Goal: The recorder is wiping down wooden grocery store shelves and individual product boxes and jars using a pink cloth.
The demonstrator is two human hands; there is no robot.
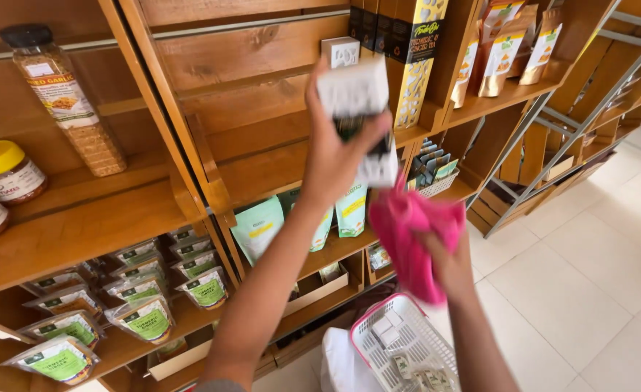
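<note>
Box (354,91) raised at the wooden shelf (262,167), pink cloth (411,236) below it.
Our left hand (335,156) has its fingers clamped on the white box, just before the shelf's bare board; our right hand (447,261) grips the cloth, fingers closed, above a white basket (400,348). We judge shelf-wiping underway; next calls for steadying the box.

Motion-blurred white boxes (354,94), contents unclear

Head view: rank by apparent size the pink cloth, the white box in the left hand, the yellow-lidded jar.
1. pink cloth, bunched in the right hand
2. white box, in the left hand; close to the cloth, blurred
3. yellow-lidded jar; farther off, so unsure
</note>
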